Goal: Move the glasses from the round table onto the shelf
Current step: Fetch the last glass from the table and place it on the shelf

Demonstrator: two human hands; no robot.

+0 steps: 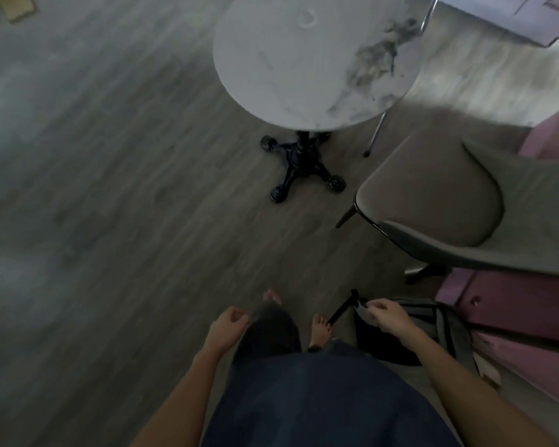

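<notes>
Carry step: right hand [386, 316] pinches the glasses [342, 309], already off the round tabletop [271, 59]. Left hand [229, 321] loosely curled, empty. Shelf not in view (pink unit [513, 301] maybe?). Next: locate shelf, set down gently.

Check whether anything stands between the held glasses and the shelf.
Cannot tell: no shelf is recognisable in view. The right hand pinches the glasses beside a dark bag; a grey chair stands just ahead on the right.
</notes>
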